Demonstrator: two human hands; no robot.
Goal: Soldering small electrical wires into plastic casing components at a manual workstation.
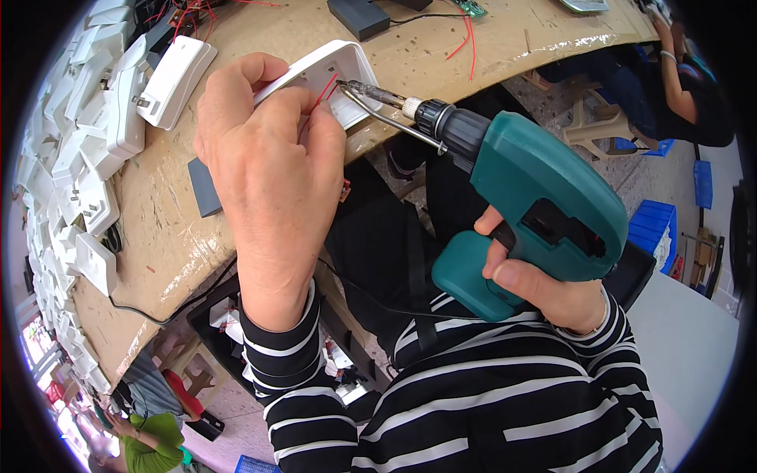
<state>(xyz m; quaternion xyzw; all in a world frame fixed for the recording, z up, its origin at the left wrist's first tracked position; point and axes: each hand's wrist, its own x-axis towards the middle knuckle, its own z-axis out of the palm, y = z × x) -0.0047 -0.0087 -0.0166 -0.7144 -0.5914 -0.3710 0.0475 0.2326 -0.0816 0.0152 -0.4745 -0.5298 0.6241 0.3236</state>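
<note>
Where wires (pixel 325 92) are pinched by the left hand (pixel 272 150), the iron (pixel 544 169), clasped by the right hand (pixel 548 292), is pointed up-left.

We are in what looks like an electronics assembly workshop: white plastic casings (pixel 87 102) heaped on a scuffed surface (pixel 150 252), a circuit board (pixel 473 8), a green soldering gun (pixel 548 177), other people (pixel 154 441) nearby.

Beside the tan desk (pixel 426 69) I observe a beige plastic stool (pixel 585 130) on speckled flooring (pixel 240 423); bright window (pixel 36 339), far left.
</note>
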